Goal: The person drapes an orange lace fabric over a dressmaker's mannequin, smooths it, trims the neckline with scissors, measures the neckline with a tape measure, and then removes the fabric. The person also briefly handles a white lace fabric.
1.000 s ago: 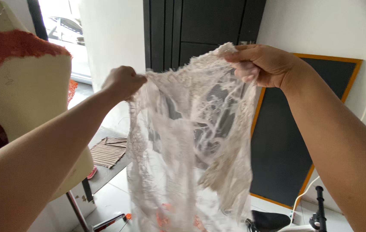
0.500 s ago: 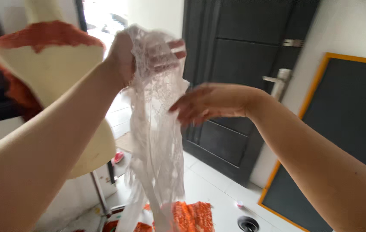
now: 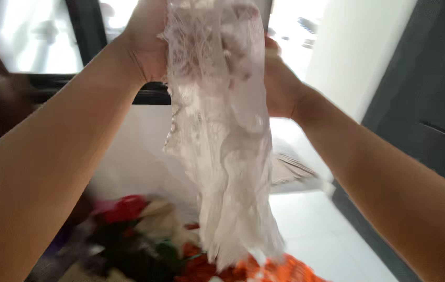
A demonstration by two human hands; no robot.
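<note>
Bright window behind. Both hands, left [image 3: 146,44] and right [image 3: 280,83], clamp the lace [image 3: 222,130] top, close together (either side); its long axis hangs straight down over a cloth pile [image 3: 144,235].

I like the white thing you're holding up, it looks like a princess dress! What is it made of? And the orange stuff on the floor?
The white cloth looks like lace: thin, see-through, matte, with a woven flower-like pattern and a frayed bottom edge. The left hand and right hand hold it up at the top. The orange cloth below looks like fabric too, perhaps lace, but it is too blurred to tell.
</note>
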